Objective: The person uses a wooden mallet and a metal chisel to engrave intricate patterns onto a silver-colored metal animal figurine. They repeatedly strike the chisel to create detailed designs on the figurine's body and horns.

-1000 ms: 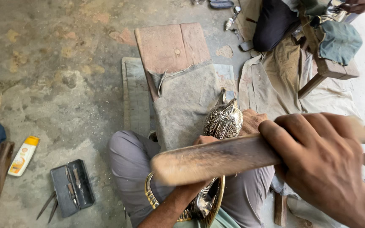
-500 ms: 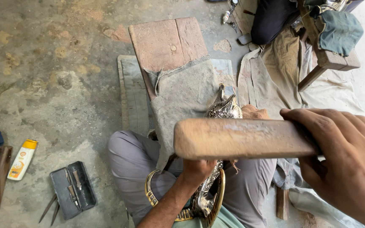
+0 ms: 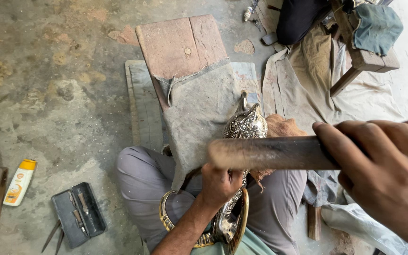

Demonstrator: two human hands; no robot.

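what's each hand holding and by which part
Right hand grips a wooden bat at its near end. Left hand holds an embossed silver metal vessel around its middle.

We see a stained concrete floor, a tan cloth spread on it, and a wooden stool at its far-right edge.

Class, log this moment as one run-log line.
left hand: grips metal vessel | right hand: holds wooden bat above it | tool case: floor
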